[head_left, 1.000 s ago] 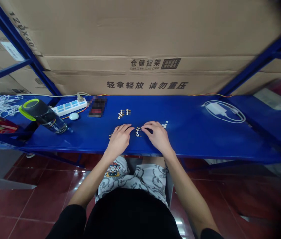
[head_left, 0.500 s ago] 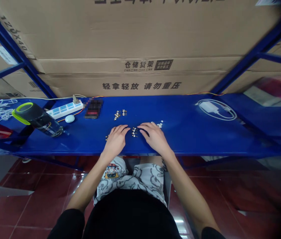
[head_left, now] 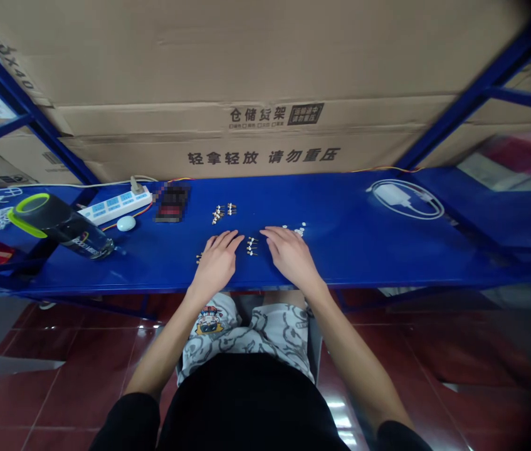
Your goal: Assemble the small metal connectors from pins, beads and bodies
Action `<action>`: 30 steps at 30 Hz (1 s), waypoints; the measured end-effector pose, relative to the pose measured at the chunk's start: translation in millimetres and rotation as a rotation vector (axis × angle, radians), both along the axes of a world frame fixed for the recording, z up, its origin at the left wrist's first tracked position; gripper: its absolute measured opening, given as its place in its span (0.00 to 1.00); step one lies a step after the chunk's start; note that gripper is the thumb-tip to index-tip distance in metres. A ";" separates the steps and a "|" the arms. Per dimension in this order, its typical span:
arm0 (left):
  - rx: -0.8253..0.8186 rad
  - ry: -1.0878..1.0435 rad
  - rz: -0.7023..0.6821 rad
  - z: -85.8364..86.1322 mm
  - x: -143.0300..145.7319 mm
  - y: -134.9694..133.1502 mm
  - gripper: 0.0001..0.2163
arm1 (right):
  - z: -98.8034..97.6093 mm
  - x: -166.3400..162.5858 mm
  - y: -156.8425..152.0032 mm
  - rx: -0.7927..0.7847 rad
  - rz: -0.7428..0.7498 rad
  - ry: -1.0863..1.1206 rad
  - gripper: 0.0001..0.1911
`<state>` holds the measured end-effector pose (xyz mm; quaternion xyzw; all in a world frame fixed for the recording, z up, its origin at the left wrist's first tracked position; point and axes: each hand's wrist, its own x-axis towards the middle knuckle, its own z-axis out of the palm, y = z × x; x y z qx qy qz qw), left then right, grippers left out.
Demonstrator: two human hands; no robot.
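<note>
My left hand lies palm down on the blue shelf top, fingers stretched out and holding nothing that shows. Opposite it, my right hand rests the same way, its thumb a little apart. Between the two is a short column of small white-and-gold pin-like parts, touched by neither hand. More gold bits peek out at the left hand's outer edge, partly covered by it. Several tiny white pieces are scattered just beyond the right hand. Farther back are two small groups of pin-like parts, a jumbled pile and a neater row.
On the left are a dark water bottle lying tilted, a white power strip, a pale round object and a blurred-out dark object. A coiled white cable with charger lies right. Cardboard boxes stand behind.
The view has shifted slightly. My right hand's fingers look flatter and straighter than before; the left hand and the parts between the hands stay nearly in place.
</note>
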<state>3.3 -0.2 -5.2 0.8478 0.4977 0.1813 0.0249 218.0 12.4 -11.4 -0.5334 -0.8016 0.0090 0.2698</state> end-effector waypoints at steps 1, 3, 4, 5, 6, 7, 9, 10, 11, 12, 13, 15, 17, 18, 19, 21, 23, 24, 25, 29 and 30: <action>-0.004 0.002 -0.001 1.0 0.2 -0.4 0.25 | 1.4 0.1 -1.2 0.004 0.014 0.031 0.21; -0.012 0.011 -0.005 3.3 0.2 -1.4 0.27 | 4.1 0.1 -3.5 0.000 0.042 0.071 0.21; -0.014 0.019 -0.011 4.4 0.1 -1.9 0.27 | 5.2 0.0 -4.4 -0.004 0.057 0.070 0.21; -0.015 0.028 -0.018 5.1 -0.1 -2.2 0.28 | 6.0 -0.1 -5.0 -0.007 0.074 0.056 0.21; -0.013 0.038 -0.025 5.5 -0.3 -2.4 0.28 | 6.6 -0.3 -5.3 -0.008 0.091 0.032 0.21; -0.011 0.048 -0.031 5.5 -0.5 -2.5 0.27 | 6.9 -0.5 -5.4 -0.007 0.105 0.005 0.21; -0.003 0.063 -0.039 4.6 -1.0 -2.2 0.26 | 6.8 -0.8 -5.1 0.000 0.119 -0.033 0.22; -0.002 0.067 -0.040 4.0 -1.1 -1.9 0.26 | 6.6 -0.9 -4.9 0.005 0.120 -0.042 0.22; -0.001 0.070 -0.041 3.4 -1.2 -1.7 0.26 | 6.3 -1.0 -4.7 0.007 0.120 -0.049 0.23; -0.001 0.072 -0.042 2.8 -1.2 -1.5 0.26 | 6.0 -1.0 -4.6 0.010 0.120 -0.053 0.23; 0.000 0.072 -0.044 2.5 -1.2 -1.3 0.26 | 5.8 -1.1 -4.5 0.011 0.121 -0.057 0.23; 0.005 0.068 -0.048 2.3 -1.2 -1.2 0.26 | 5.7 -1.2 -4.5 0.012 0.123 -0.067 0.23; 0.013 0.062 -0.049 2.4 -1.1 -1.2 0.26 | 5.8 -1.3 -4.6 0.013 0.124 -0.069 0.23; 0.013 0.060 -0.047 2.5 -1.0 -1.2 0.25 | 5.9 -1.3 -4.7 0.013 0.125 -0.070 0.23; 0.011 0.060 -0.045 2.4 -1.0 -1.2 0.25 | 6.0 -1.3 -4.7 0.013 0.128 -0.071 0.23; 0.006 0.063 -0.043 2.1 -1.0 -1.1 0.25 | 6.0 -1.2 -4.8 0.012 0.131 -0.077 0.24; 0.004 0.066 -0.049 1.4 -1.2 -0.9 0.25 | 5.7 -1.1 -4.9 0.015 0.129 -0.088 0.24; 0.005 0.066 -0.050 1.1 -1.3 -0.7 0.24 | 5.4 -1.1 -4.9 0.018 0.127 -0.092 0.23; 0.006 0.064 -0.050 0.8 -1.4 -0.6 0.24 | 5.2 -1.1 -5.0 0.022 0.125 -0.094 0.23; 0.009 0.052 -0.042 0.0 -1.2 -0.5 0.24 | 5.0 -1.3 -4.7 0.026 0.125 -0.097 0.22; 0.011 0.053 -0.041 -0.3 -1.1 -0.4 0.24 | 5.1 -1.5 -4.6 0.026 0.124 -0.099 0.22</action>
